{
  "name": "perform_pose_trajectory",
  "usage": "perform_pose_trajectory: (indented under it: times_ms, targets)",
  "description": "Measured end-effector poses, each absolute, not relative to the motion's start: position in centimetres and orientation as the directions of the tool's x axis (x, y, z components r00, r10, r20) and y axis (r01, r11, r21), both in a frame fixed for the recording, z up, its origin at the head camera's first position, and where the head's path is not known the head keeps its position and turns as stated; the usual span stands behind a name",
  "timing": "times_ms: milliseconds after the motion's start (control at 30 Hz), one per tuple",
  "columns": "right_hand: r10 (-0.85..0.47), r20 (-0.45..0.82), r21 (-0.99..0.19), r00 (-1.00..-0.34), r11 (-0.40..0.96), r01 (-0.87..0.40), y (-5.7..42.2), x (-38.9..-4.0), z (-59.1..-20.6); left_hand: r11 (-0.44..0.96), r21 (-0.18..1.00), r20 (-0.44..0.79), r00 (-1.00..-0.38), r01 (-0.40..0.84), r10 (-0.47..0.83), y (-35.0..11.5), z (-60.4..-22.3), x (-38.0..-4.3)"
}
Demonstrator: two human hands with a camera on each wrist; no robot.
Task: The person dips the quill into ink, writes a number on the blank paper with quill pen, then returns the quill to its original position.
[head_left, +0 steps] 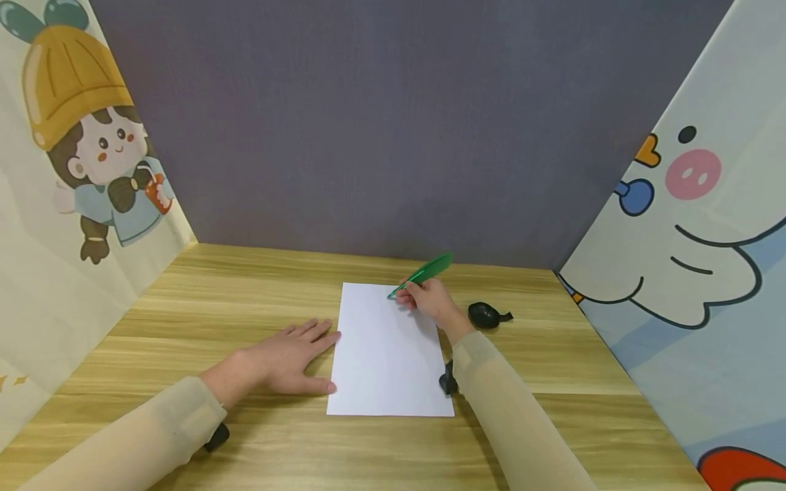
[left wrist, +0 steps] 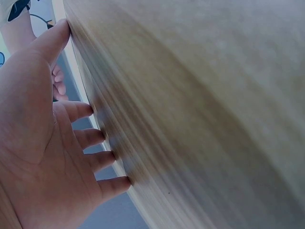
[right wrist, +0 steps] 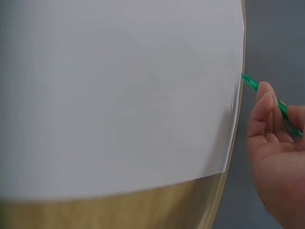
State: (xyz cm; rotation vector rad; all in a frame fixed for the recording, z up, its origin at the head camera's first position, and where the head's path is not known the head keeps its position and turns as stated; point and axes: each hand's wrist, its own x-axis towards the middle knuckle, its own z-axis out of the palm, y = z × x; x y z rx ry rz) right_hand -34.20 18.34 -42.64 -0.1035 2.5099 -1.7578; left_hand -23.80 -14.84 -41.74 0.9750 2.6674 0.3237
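Observation:
A blank white sheet of paper (head_left: pixel 387 361) lies on the wooden table in the head view. My right hand (head_left: pixel 432 300) pinches a green pen with a feather-shaped top (head_left: pixel 430 269) over the sheet's upper right part. In the right wrist view the green pen (right wrist: pixel 250 81) has its tip right at the sheet's far edge, fingers curled round its barrel. My left hand (head_left: pixel 295 361) rests on the table with fingers spread, its thumb and index fingertip at the sheet's left edge. The left wrist view shows the left hand (left wrist: pixel 52 138) with its fingertips against the wood.
A small black oval object with a short tail (head_left: pixel 484 315) lies on the table right of the sheet. Dark grey panel (head_left: pixel 374 129) stands behind the wooden tabletop (head_left: pixel 258 286). Cartoon-printed panels flank it at the left (head_left: pixel 37 286) and right (head_left: pixel 688 382).

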Motion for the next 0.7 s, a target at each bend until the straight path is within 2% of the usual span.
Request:
perform_pose_trajectory:
  times_ms: [700]
  targets:
    - [-0.141,-0.050,-0.940,-0.989,0.342,-0.002,17.99,-34.02,-42.44,0.747,0.300,-0.186,-0.732,0.593,0.655,-14.83,-41.78,-23.87]
